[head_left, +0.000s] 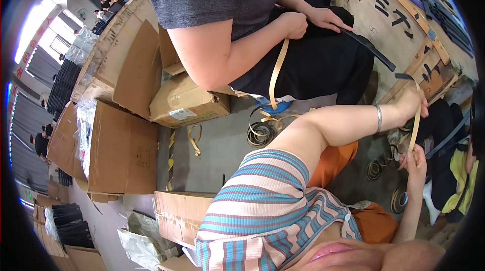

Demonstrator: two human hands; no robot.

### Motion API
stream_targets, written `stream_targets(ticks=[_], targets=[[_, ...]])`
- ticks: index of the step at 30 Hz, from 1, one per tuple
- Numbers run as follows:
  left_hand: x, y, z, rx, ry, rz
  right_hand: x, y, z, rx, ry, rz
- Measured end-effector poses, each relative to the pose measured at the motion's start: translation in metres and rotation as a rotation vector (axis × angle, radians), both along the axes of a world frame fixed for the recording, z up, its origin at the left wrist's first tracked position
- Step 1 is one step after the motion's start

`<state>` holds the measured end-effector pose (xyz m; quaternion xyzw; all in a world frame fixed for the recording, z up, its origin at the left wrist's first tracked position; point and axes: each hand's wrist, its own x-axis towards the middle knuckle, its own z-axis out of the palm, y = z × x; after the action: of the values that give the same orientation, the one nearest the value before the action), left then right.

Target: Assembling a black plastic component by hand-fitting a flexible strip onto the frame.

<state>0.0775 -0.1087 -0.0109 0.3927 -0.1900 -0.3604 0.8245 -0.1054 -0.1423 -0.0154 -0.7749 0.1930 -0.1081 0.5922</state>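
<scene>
Tan strip [416,127]: strung between both hands, well right of the taped carton [189,96].
Left hand [408,104]: fingers curled round the strip.
Right hand [415,161]: fingers pinching it lower down.
White label [182,114]: on the carton's side, unreadable from here.

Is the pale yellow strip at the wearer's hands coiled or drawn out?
Drawn out: the pale yellow strip runs as one bowed band from the left hand to the right hand, without loops.

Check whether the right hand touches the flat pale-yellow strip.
Touching: the head view shows the right hand pinching the flat pale-yellow strip, with no gap visible.
</scene>
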Motion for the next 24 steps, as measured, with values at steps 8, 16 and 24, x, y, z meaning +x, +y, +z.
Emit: stream_targets(ticks=[8,16,24], targets=[[-0.064,0.006,0.008,0.149,-0.08,-0.186,-0.001,-0.013,0.0,0.282,-0.152,-0.093],[-0.021,0.002,0.008,0.075,-0.008,-0.088,-0.011,-0.005,0.008,0.218,0.081,-0.02],[-0.015,0.003,0.008,0.12,-0.051,-0.1,-0.008,-0.007,-0.005,0.047,0.126,0.014]])
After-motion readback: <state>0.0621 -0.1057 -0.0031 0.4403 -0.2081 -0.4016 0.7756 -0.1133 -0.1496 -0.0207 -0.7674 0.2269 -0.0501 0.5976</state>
